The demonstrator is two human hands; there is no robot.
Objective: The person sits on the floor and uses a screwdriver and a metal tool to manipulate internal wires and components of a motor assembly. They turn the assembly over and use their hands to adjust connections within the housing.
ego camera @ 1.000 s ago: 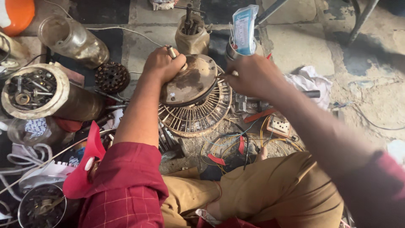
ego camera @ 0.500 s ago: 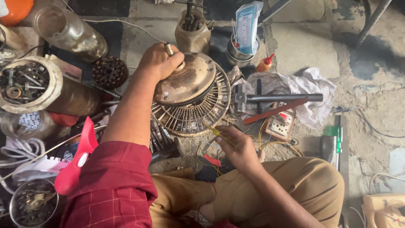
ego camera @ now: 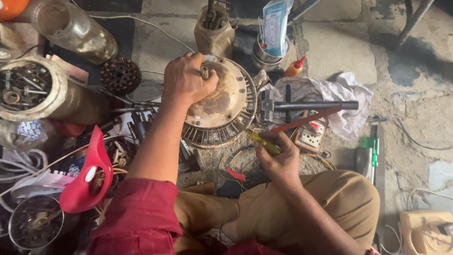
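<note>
Motor (ego camera: 222, 101) sits tilted on the cluttered floor, just beyond my knees; my left hand (ego camera: 186, 80) clamps its top, my right hand (ego camera: 281, 158) grips a yellow screwdriver (ego camera: 263, 141) near its slotted rim, hammer (ego camera: 302, 106) alongside.

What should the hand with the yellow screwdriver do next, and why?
Probably bring the screwdriver tip up to the motor rim. The right hand holds it just below the motor, while the left hand grips the motor's top, steadying it.
</note>
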